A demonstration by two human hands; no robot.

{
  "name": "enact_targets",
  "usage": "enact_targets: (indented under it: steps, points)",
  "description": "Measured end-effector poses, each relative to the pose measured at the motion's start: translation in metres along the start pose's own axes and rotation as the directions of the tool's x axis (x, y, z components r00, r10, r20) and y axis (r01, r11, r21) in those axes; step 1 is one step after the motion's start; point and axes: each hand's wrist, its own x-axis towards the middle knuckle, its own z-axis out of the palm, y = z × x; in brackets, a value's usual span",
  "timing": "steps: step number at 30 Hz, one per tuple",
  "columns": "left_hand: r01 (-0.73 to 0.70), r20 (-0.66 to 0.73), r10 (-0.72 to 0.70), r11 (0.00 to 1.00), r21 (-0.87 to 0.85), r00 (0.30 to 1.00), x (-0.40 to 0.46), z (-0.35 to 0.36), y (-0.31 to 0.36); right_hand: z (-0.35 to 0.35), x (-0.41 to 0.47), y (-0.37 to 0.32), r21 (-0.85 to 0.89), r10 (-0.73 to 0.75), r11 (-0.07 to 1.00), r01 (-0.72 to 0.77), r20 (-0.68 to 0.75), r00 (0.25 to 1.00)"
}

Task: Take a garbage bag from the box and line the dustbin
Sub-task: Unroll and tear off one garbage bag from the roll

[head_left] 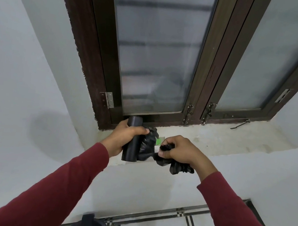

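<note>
Left hand [125, 138] clamps the bag roll [131, 141] above the sill's [216, 140] left end; right hand [178, 151] fists the loose garbage bag [179, 167]: tear sharply along the perforation, roll steady.

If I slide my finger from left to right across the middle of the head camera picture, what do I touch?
left hand → roll of garbage bags → loose black bag → right hand
</note>
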Motion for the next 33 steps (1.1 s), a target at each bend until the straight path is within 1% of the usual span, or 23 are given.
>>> enact_targets:
  steps: [2,4,6,7,8,10,11,12,13,14,15,16,17,18,19,21,22,24,26,28,29,31,33]
  points:
    - [-0.031,-0.073,0.028,0.998,-0.05,0.997,0.001,0.002,-0.002,0.006,0.002,0.002,-0.119,-0.011,0.993,0.007,-0.033,0.999]
    - [-0.065,-0.137,0.054,0.995,-0.075,0.989,0.002,0.006,-0.004,0.014,0.005,0.0,-0.145,0.009,0.989,-0.016,-0.048,0.999]
    - [-0.072,-0.173,0.054,0.992,-0.1,0.983,0.002,0.009,-0.006,0.014,0.01,0.003,-0.171,0.101,0.979,-0.11,-0.058,0.993]
    - [-0.075,-0.199,0.051,0.99,-0.118,0.979,0.001,0.008,-0.005,0.011,0.014,0.008,-0.238,0.162,0.955,-0.175,-0.073,0.984]
    - [-0.083,-0.24,0.046,0.986,-0.144,0.97,0.002,0.004,-0.003,0.005,0.016,0.017,-0.32,0.221,0.914,-0.247,-0.118,0.968]
    - [-0.118,-0.348,0.042,0.973,-0.2,0.937,0.008,-0.014,0.001,-0.013,0.016,0.04,-0.315,0.348,0.851,-0.42,-0.261,0.901]
    - [-0.131,-0.379,0.041,0.968,-0.215,0.924,0.012,-0.025,0.001,-0.02,0.015,0.053,-0.218,0.386,0.863,-0.455,-0.296,0.874]
    - [-0.128,-0.388,0.033,0.967,-0.22,0.921,0.014,-0.034,0.002,-0.025,0.015,0.06,-0.027,0.404,0.902,-0.431,-0.298,0.865]
    - [-0.119,-0.373,0.028,0.968,-0.223,0.927,0.016,-0.039,0.001,-0.026,0.016,0.062,0.253,0.429,0.895,-0.367,-0.265,0.864]
    - [-0.098,-0.345,0.013,0.968,-0.231,0.939,0.017,-0.039,0.0,-0.022,0.014,0.055,0.543,0.458,0.784,-0.302,-0.176,0.871]
    - [-0.076,-0.307,-0.003,0.966,-0.247,0.952,0.017,-0.034,-0.001,-0.017,0.013,0.046,0.731,0.456,0.63,-0.26,-0.078,0.887]
    - [-0.055,-0.276,-0.022,0.962,-0.266,0.961,0.017,-0.027,-0.004,-0.013,0.018,0.036,0.834,0.439,0.495,-0.244,0.002,0.898]
    - [-0.028,-0.256,-0.048,0.958,-0.286,0.965,0.016,-0.02,-0.008,-0.009,0.025,0.03,0.868,0.436,0.433,-0.242,0.033,0.899]
    - [0.009,-0.231,-0.086,0.949,-0.315,0.969,0.015,-0.013,-0.011,-0.006,0.031,0.025,0.859,0.443,0.449,-0.245,0.024,0.896]
    - [0.056,-0.195,-0.132,0.934,-0.354,0.972,0.014,-0.008,-0.015,-0.005,0.038,0.026,0.796,0.449,0.555,-0.242,-0.042,0.892]
    - [0.149,-0.109,-0.215,0.89,-0.431,0.97,0.014,-0.001,-0.021,-0.008,0.047,0.029,0.554,0.413,0.8,-0.232,-0.228,0.881]
    - [0.173,-0.081,-0.235,0.871,-0.46,0.969,0.013,0.001,-0.021,-0.01,0.051,0.031,0.424,0.347,0.882,-0.204,-0.294,0.89]
    - [0.18,-0.065,-0.243,0.851,-0.494,0.968,0.016,0.008,-0.022,-0.017,0.065,0.036,0.208,0.174,0.972,-0.105,-0.353,0.919]
    - [0.17,-0.063,-0.23,0.852,-0.495,0.971,0.019,0.013,-0.021,-0.024,0.085,0.047,-0.089,-0.001,0.995,-0.04,-0.418,0.908]
    - [0.15,-0.067,-0.204,0.874,-0.463,0.977,0.017,0.017,-0.017,-0.028,0.1,0.061,-0.424,-0.071,0.895,-0.142,-0.449,0.891]
    - [0.131,-0.088,-0.185,0.896,-0.425,0.979,0.018,0.019,-0.017,-0.027,0.103,0.066,-0.521,-0.079,0.826,-0.217,-0.488,0.869]
    - [0.099,-0.132,-0.146,0.947,-0.306,0.981,0.015,0.019,-0.015,-0.02,0.098,0.069,-0.552,-0.13,0.79,-0.265,-0.574,0.809]
    - [0.084,-0.147,-0.122,0.967,-0.242,0.981,0.014,0.017,-0.016,-0.005,0.09,0.07,-0.517,-0.254,0.843,-0.151,-0.63,0.734]
